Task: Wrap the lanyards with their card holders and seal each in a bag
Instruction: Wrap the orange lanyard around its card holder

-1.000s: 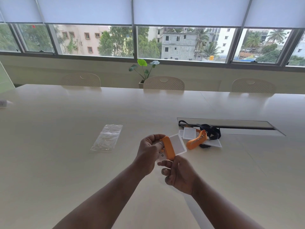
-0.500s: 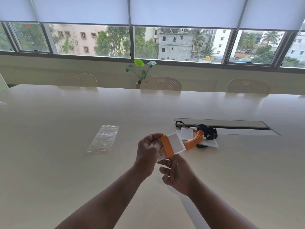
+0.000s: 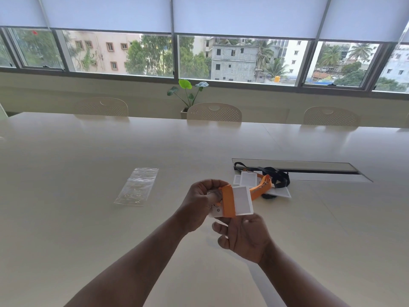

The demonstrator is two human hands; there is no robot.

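Observation:
My left hand [image 3: 202, 201] grips a white card holder [image 3: 242, 200] at its left end, above the table. An orange lanyard [image 3: 228, 201] is wound around the holder's middle. My right hand [image 3: 243, 237] sits just below the holder with its fingers curled; its thumb side touches the holder's lower edge. A clear zip bag [image 3: 137, 186] lies flat on the table to the left. Behind the held holder lies a pile with another orange lanyard [image 3: 261, 187], a black lanyard [image 3: 276, 179] and more white card holders [image 3: 247, 178].
The long cream table [image 3: 88, 229] has a recessed cable slot [image 3: 298, 169] behind the pile. Three perforated chairs [image 3: 214, 112] stand along the far edge, with a potted plant [image 3: 188, 94] under the windows.
The held holder has turned a little flatter and my right hand has dropped slightly below it. The view has shifted a bit to the right.

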